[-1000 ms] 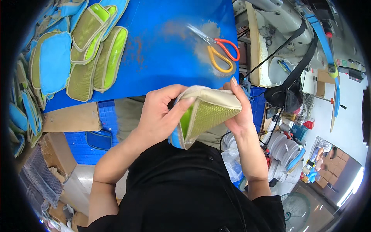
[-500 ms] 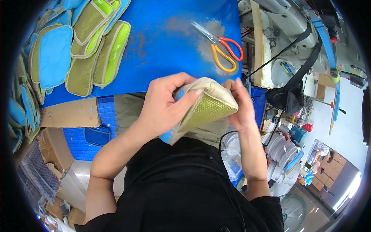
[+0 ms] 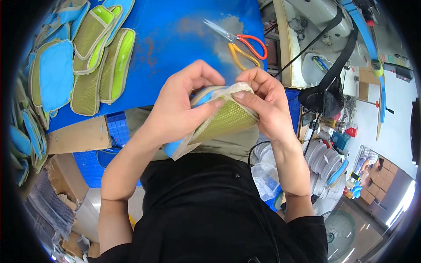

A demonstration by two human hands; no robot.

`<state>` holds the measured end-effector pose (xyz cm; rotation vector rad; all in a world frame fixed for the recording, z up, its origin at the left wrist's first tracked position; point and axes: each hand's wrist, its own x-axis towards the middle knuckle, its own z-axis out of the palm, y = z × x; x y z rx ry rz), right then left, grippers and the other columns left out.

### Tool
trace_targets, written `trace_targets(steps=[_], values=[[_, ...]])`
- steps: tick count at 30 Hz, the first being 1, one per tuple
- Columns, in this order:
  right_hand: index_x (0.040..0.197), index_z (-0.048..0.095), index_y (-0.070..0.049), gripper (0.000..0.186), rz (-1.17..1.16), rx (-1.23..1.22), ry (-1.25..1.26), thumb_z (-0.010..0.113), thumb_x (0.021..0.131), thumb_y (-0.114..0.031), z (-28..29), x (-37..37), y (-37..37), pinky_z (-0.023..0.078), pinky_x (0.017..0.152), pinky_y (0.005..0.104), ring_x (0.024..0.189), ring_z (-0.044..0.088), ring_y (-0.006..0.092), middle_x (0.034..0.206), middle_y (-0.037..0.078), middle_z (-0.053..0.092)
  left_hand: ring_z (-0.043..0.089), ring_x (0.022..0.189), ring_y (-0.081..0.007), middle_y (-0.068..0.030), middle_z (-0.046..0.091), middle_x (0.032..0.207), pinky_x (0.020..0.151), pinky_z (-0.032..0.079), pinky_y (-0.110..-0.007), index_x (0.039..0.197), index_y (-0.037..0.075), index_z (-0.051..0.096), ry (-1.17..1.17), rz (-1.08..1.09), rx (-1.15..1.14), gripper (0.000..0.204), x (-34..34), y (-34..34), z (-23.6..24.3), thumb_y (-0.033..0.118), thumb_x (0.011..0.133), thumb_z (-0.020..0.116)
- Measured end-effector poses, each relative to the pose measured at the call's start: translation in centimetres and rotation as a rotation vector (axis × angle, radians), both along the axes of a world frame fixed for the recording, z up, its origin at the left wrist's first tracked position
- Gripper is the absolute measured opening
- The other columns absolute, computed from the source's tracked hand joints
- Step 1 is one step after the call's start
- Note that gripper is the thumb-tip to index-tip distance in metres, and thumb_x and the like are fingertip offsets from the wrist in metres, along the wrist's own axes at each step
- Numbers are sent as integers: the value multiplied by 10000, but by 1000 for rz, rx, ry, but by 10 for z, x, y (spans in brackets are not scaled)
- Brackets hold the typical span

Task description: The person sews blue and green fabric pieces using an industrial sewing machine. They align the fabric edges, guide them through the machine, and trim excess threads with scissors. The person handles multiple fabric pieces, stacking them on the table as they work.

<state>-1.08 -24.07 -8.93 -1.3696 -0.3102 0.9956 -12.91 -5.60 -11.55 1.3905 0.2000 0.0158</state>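
Note:
Between my two hands, above my lap, is a green mesh fabric pouch [image 3: 226, 118] with beige binding and blue cloth along its left side. My left hand [image 3: 182, 103] grips its left part, thumb on the mesh and fingers curled behind. Thumb and fingers of my right hand [image 3: 265, 98] pinch the beige upper edge. The fabric bends between the hands, and its underside is hidden. Beyond them on the blue table lies a pair of scissors [image 3: 234, 40] with one red and one yellow handle, blades pointing far left.
Stacked green and blue fabric pieces [image 3: 90, 83] cover the table's left side. A sewing machine [image 3: 313, 19] stands at the far right. Below the table at left are a cardboard box [image 3: 66, 175] and a blue plastic crate [image 3: 90, 168]. White round reels [image 3: 320, 162] and a fan [image 3: 337, 232] are at right.
My right hand has moved inward, from the pouch's right corner to a thumb-and-finger pinch on its upper edge. The pouch has turned slightly, and the whole view has shifted a little.

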Motion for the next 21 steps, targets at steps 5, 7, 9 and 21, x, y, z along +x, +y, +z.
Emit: trace_targets(steps=[5,7,9,21], values=[[1162,621,-3,255,-25,35,76,693,919,13,3,-1,2,518,787,216,878,681,92,992,60,727,632,960,-90,-53,683,1024,859,497,-259,1114,23,561,-12,13,-13,289,-2,1,4,-2,883,733],[1162,622,-4,255,-33,52,81,692,917,16,3,0,1,525,788,223,874,684,99,990,60,729,664,893,-109,-62,710,972,808,516,-272,1115,7,581,-46,52,-22,276,-2,-1,0,-3,877,722],[1164,622,-6,251,-85,81,81,685,922,16,1,0,0,531,803,234,891,685,108,1007,62,726,670,915,-125,-73,713,1005,820,521,-285,1172,1,584,-27,68,162,303,-5,2,5,14,896,709],[1454,458,-6,639,-184,-310,-946,695,862,-43,-34,-18,-26,398,1120,416,1309,539,264,1398,144,552,676,1066,-186,-141,705,1177,950,531,-316,1296,-17,539,1,503,84,404,-39,16,-48,-83,905,619]])
